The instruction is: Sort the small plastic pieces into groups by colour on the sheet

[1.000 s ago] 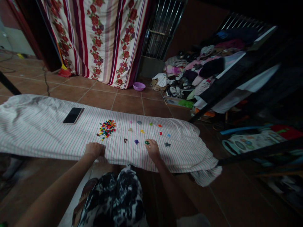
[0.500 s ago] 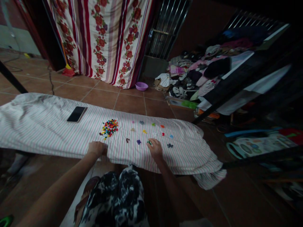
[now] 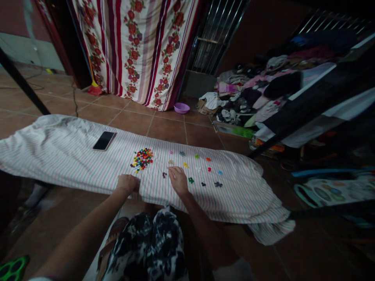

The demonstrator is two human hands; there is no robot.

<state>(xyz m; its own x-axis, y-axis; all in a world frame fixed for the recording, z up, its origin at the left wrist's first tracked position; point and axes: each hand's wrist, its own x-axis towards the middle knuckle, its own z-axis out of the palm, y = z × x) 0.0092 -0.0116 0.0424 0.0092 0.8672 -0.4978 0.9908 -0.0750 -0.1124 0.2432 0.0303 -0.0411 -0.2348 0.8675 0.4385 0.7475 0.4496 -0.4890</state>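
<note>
A: Quick log. What's changed on your feed?

B: Right grip. I had it at the dark green group 1 second ago. Now it's off, shifted left, and that group lies free on the cloth-covered tabletop, just right of the hand. Black group shows too; the hand was hiding it.

A: Meaning for the work?

B: My read: dark green is let go, attention's on the purple spot. I saw the purple group there 0.5 seconds ago; now it's out of sight, probably covered by the hand.

A: Placement around the grip?

B: Brown group just left of the fingertips, tan group just beyond them, yellow group near, past the knuckles to the right. Mixed pile sits farther left, apart from the hand.

A: Is it closed on anything?

B: Fingers bent, tips low near the cloth. I can't tell if they're apart or pinching; I see no piece between them.

A: Left grip?

B: Same place as before: near edge of the tabletop, below the pile, fingers curled. Can't tell whether it's clamped on something.

A: Other movement?

B: Phone lies left of the pile, untouched. Everything sits farther right in my view, so I'd log that as the head turning.
</note>
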